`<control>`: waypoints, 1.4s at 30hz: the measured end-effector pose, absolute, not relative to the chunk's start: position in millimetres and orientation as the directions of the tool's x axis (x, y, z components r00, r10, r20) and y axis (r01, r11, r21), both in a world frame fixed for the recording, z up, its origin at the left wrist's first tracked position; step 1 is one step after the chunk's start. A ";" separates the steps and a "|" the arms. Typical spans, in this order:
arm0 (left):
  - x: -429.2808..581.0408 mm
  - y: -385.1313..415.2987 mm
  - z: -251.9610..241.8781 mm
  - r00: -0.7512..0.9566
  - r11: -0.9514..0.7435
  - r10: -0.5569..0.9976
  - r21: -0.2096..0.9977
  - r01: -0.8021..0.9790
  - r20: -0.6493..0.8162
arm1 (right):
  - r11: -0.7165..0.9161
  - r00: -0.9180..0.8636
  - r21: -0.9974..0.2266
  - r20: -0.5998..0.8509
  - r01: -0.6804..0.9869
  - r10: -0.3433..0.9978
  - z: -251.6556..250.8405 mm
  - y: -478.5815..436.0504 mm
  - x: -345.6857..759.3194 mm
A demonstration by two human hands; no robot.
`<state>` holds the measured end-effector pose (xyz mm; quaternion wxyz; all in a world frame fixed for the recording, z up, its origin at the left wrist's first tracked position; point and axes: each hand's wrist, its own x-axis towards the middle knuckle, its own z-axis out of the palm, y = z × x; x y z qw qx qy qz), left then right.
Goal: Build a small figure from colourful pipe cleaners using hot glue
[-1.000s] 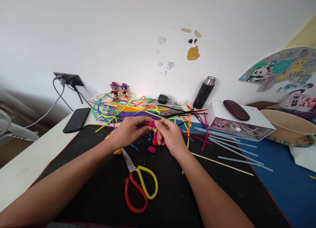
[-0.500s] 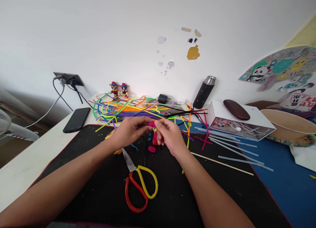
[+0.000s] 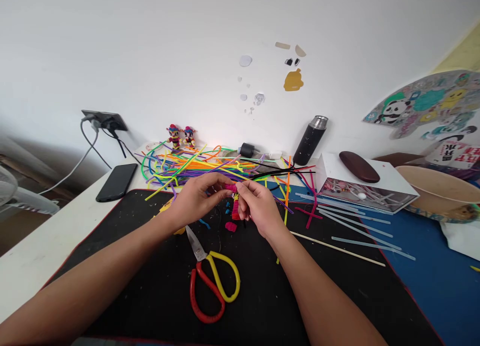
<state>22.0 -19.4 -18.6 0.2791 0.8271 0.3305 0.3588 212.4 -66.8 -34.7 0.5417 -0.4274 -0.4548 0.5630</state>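
Note:
My left hand and my right hand meet above the black mat, both pinched on a small pink pipe-cleaner piece held between their fingertips. A red and yellow wrapped part hangs below it, by my right fingers. On the mat under the hands lie a loose pink bit and small blue scraps. Scissors with red and yellow handles rest just in front of my hands, blades pointing up-left.
A heap of coloured pipe cleaners lies behind the hands. A black phone sits at the left, a dark flask and a white box at the right. Clear glue sticks and a thin wooden skewer lie right of my hands.

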 end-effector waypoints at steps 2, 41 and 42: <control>23.0 -20.5 -17.2 0.510 -0.587 0.772 0.734 0.342 0.380 | -0.004 -0.052 -0.975 0.007 -0.222 0.999 -35.8 -66.8 212.1; 27.4 -16.0 -14.3 0.564 0.151 0.814 0.988 0.026 -0.139 | 0.147 -0.017 -0.989 0.147 0.004 0.989 -32.5 -68.9 213.4; 26.6 -15.4 -14.0 0.568 0.138 0.812 0.990 0.036 -0.133 | 0.149 -0.020 -0.989 0.149 0.006 0.989 -32.9 -68.9 213.5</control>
